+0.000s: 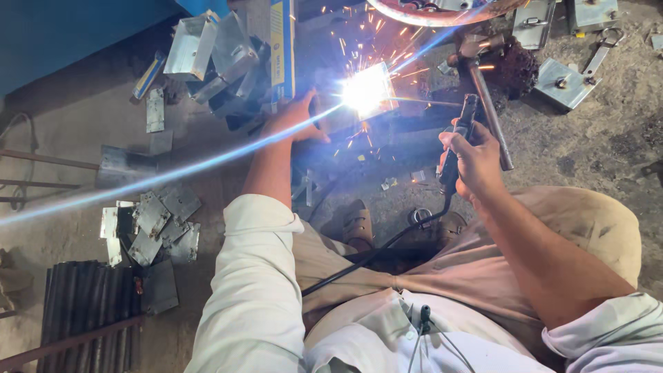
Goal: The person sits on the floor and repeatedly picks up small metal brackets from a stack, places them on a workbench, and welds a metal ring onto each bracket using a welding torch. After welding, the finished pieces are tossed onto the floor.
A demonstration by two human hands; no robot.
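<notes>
Floor: dusty concrete [608, 138], strewn with cut metal; you squat low over the work.
Workpiece: the small steel piece [345, 114] lies on the floor ahead of your knees, half lost in the arc [366, 91] glare and sparks.
Left hand: your left hand [298, 116] is pressed around the workpiece's near edge, grasping it right beside the arc.
Right hand: your right hand [475, 160] is clenched on the black holder [458, 141], its rod [421, 102] running left to the arc; the cable [366, 257] trails back across your lap.
Doing it well: judging from this, keep the rod tip steady and close, wrist braced, and slide those bare fingers further from the sparks.
Hammer: a hammer [487, 97] lies just behind your right hand, head away from you.
Containers: open steel boxes [214, 52] are heaped at upper left; what sits inside them I cannot tell.
Loose stock: flat plates [155, 224] lie left of your arm, dark tubes [86, 304] at lower left, latched plates [568, 81] upper right.
</notes>
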